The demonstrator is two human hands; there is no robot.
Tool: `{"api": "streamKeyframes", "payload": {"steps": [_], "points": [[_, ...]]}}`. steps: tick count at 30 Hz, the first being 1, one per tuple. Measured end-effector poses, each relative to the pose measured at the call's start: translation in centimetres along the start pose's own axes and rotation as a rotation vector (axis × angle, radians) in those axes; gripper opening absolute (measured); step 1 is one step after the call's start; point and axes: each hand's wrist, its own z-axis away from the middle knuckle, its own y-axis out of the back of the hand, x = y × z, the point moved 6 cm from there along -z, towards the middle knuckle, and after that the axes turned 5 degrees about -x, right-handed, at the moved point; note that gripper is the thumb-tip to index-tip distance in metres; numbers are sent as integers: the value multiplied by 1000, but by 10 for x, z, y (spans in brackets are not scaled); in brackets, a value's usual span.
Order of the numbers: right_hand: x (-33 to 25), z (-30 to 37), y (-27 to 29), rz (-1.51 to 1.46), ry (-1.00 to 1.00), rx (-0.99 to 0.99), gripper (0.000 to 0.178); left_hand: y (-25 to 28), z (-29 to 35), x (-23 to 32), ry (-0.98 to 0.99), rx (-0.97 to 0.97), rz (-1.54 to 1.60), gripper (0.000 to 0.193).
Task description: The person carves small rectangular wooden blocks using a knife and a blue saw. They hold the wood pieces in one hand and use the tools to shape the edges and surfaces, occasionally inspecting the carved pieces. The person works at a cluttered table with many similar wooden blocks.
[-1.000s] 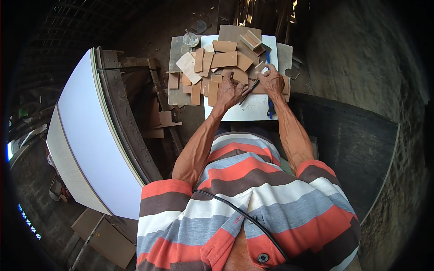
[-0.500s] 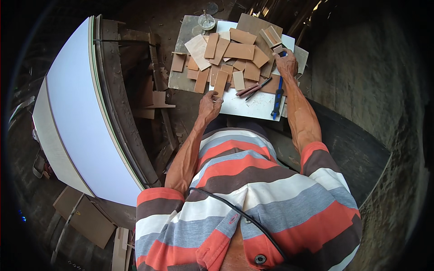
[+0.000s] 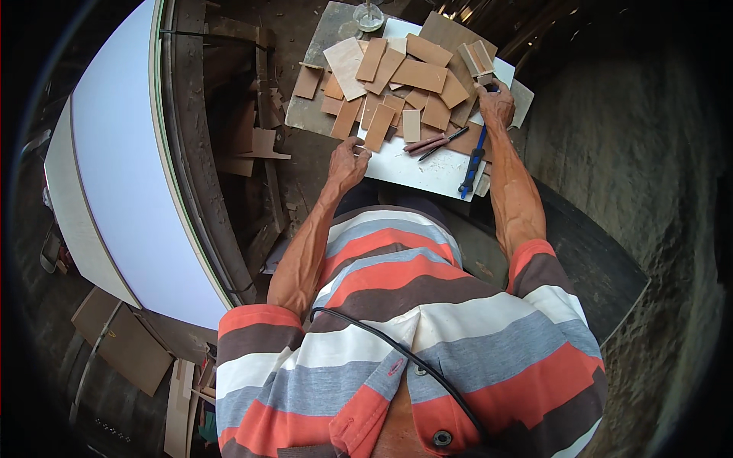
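Has the left hand [image 3: 350, 164] at the left end of the near edge of the white panel [image 3: 443, 172] on the table [image 3: 305, 114], by the near end of a brown slat [image 3: 379, 127]. Shows a narrow left grip, with thumb and forefinger close together; cannot tell whether pinching the slat or just beside it. Has the right hand [image 3: 496, 105] near the table's right corner, at the near end of a channelled block [image 3: 473, 58]; cannot tell whether holding anything, with that grip mostly hidden by the knuckles.

Along the panel's right edge, a blue tool [image 3: 471, 169]; farther in, reddish sticks [image 3: 427, 143] and a black pen [image 3: 456, 135]; at the far edge, a cup [image 3: 369, 18].

Could slide neighbouring slats by dragging this one, because of the loose overlaps in the pile [image 3: 420, 75]. Could sweep the tool off the right edge with a low forearm. Could set sticks and pen rolling toward the near edge by jolting the panel. Could upset the cup by shoving the pile outward.
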Motion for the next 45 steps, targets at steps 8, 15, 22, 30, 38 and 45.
{"api": "streamKeyframes", "payload": {"steps": [8,15,22,30,38,45], "points": [[0,-1,-2,21,-1,4,62,-4,2,-9,18,-1,-4,44],[6,-9,-8,-66,-18,13,57,1,9,-13,45,7,10,42],[7,-11,-8,-55,-20,27,63,3,9,-19,50,17,-17,42],[13,-16,-15,-79,-9,22,64,0,4,-28,63,15,-7,41],[11,-7,-13,-169,-17,22,65,3,10,-21,54,18,-12,40],[19,-12,-19,-202,-34,-3,63,2,13,-19,39,24,-3,40]]}}
